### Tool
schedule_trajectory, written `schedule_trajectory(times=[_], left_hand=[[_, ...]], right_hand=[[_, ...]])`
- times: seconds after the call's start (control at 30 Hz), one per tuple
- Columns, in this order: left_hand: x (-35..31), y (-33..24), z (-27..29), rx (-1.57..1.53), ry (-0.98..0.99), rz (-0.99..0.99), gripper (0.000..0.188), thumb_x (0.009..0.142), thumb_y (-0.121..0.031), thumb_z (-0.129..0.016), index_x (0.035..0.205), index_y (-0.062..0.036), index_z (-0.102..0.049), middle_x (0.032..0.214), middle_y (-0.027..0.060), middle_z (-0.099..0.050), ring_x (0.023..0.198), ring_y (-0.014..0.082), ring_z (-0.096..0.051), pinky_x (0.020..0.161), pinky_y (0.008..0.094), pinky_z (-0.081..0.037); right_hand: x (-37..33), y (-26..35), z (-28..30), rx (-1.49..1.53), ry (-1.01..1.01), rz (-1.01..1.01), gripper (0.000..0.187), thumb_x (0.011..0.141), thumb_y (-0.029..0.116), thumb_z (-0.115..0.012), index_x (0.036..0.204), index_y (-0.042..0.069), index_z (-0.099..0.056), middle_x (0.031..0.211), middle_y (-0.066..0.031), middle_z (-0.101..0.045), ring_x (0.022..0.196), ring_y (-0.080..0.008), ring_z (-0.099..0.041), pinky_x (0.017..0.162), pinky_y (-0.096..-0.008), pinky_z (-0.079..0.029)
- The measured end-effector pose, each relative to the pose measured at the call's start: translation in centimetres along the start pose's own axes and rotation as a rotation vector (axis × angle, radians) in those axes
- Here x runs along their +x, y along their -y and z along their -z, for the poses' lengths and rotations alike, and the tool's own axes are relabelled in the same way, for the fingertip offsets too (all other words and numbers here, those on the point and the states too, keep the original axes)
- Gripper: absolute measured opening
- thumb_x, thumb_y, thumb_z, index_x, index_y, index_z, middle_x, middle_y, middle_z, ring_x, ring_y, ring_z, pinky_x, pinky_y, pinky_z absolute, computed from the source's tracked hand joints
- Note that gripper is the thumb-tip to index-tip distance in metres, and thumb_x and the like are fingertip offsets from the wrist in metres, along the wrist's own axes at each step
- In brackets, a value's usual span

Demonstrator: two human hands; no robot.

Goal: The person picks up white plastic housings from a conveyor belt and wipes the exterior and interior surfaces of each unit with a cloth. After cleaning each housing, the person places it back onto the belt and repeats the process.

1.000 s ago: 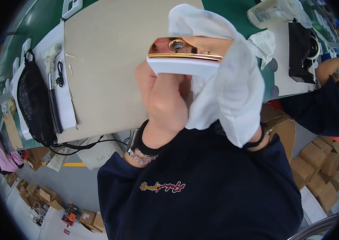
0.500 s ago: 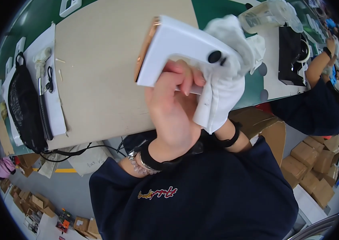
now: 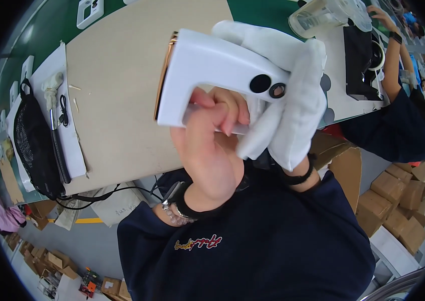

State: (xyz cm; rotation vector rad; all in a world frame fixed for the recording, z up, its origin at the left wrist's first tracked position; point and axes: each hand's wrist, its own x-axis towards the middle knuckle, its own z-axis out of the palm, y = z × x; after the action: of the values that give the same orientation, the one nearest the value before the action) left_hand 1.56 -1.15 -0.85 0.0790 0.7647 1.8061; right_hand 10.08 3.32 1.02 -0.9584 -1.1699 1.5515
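An angled white plastic device [image 3: 212, 62] with a shiny copper-coloured end strip is held up over the table. On its side are a black disc and a dark-rimmed round hole. My bare left hand [image 3: 205, 133] is closed round its inner, lower part, fingers curled through the bend. At the device's right end is my right hand [image 3: 297, 100] in a white cloth glove. Gloved fingers lie along the upper edge and below the round hole, gripping that end. Part of the device's lower arm is hidden behind my left fingers.
A beige mat [image 3: 117, 95] covers the table. On its left lie a black mesh pouch [image 3: 34, 143], a black-handled tool [image 3: 56, 140] and cotton swabs [image 3: 76, 104]. To the right stand a clear plastic jug [image 3: 315, 19] and a black box [image 3: 358, 65]; a co-worker's arm [image 3: 393, 65] is beyond.
The device has shifted left and slightly down, with its side turned more into view. My gloved fingers have moved off the round hole, which now shows beside the black disc.
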Motion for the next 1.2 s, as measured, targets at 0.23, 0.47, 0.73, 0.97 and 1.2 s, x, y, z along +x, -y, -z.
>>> schedule_trajectory(times=[0.23,0.47,0.73,0.97,1.2], left_hand=[[1.1,-0.2,0.8,-0.113,0.164,0.098,0.036,0.074,-0.013,-0.041,0.108,-0.0023,-0.037,0.103,0.0167,-0.047,0.093,0.0239,-0.047,0.079,0.0359,-0.04],[-1.3,-2.7,-1.7,-0.025,0.169,0.243,0.05,0.081,-0.025,-0.043,0.122,-0.0018,-0.027,0.113,0.0165,-0.043,0.094,0.0207,-0.048,0.077,0.0316,-0.041],[-0.3,-2.5,-1.4,0.235,0.214,0.119,0.041,0.085,-0.015,-0.043,0.119,0.0014,-0.03,0.079,0.0101,-0.054,0.053,0.0109,-0.047,0.048,0.0222,-0.037],[0.2,-2.7,-0.4,0.282,0.397,-0.112,0.044,0.084,-0.025,-0.046,0.116,0.0011,-0.03,0.081,0.0097,-0.053,0.05,0.008,-0.044,0.046,0.0198,-0.037],[0.3,-2.3,-0.9,0.67,0.332,-0.291,0.074,0.076,-0.065,-0.027,0.111,0.0009,-0.032,0.08,0.0119,-0.054,0.043,0.0108,-0.046,0.044,0.0181,-0.037]], right_hand=[[-1.7,-2.4,2.2,-1.047,0.235,0.707,0.026,0.077,0.025,-0.055,0.084,-0.001,-0.052,0.075,-0.0111,-0.053,0.057,-0.0178,-0.05,0.051,-0.0269,-0.04],[0.8,0.6,3.2,-0.912,0.371,1.065,0.015,0.065,0.017,-0.062,0.069,0.003,-0.056,0.059,-0.0046,-0.046,0.047,-0.0155,-0.044,0.042,-0.0272,-0.034],[-1.0,2.2,0.4,-0.802,0.45,0.96,0.025,0.054,0.021,-0.062,0.073,0.005,-0.056,0.069,-0.0071,-0.051,0.055,-0.0216,-0.047,0.048,-0.0288,-0.038],[-1.6,0.7,-1.1,-0.471,0.074,0.438,0.034,0.08,0.021,-0.049,0.106,0.0,-0.045,0.093,-0.0087,-0.053,0.071,-0.0127,-0.051,0.057,-0.0221,-0.043],[-2.0,0.7,-1.8,0.145,-0.045,-0.062,0.034,0.086,0.022,-0.044,0.11,-0.001,-0.044,0.092,-0.0104,-0.053,0.072,-0.0091,-0.052,0.062,-0.022,-0.043]])
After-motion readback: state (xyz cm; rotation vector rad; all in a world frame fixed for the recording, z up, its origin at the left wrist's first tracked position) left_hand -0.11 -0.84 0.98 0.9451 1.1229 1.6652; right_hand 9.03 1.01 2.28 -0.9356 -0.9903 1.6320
